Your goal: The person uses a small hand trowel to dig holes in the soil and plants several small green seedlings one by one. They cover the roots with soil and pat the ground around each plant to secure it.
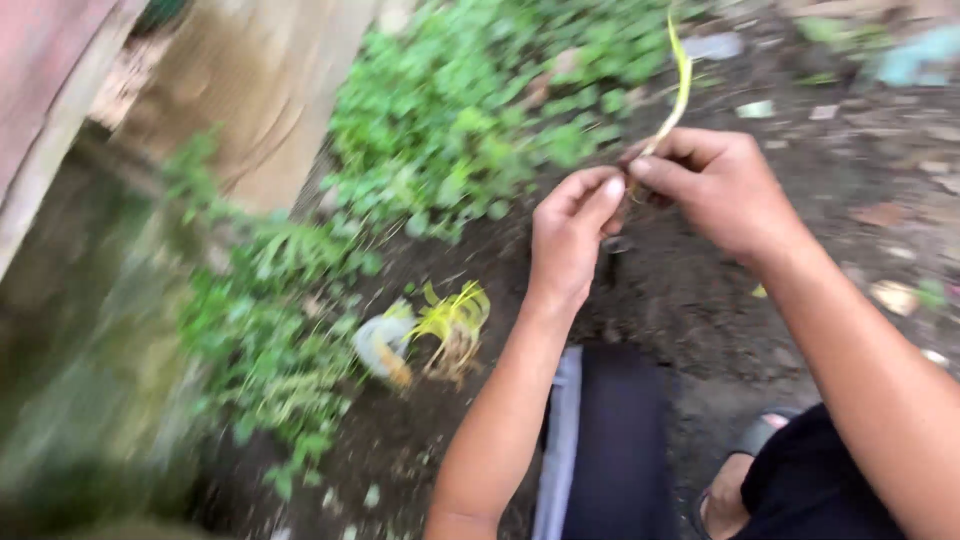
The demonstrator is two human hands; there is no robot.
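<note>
Pinching one thin yellow-green seedling (676, 90), both hands meet above dark soil (690, 300): the right hand (715, 185) has its fingers clenched on the stem's base, and the left hand (570, 235) touches it with its fingertips. One uprooted yellow clump (452, 325) lies well apart, left, beside green weeds (440, 110) edging the bare soil.

A thin seedling (676, 95) stands nearly upright above dark soil, its single yellow-green blade curving up and slightly left, paling to a straw-coloured stalk lower down. Its base is pinched where the fingertips of the left hand (568, 240) and the right hand (718, 185) meet, so the roots are hidden.
</note>
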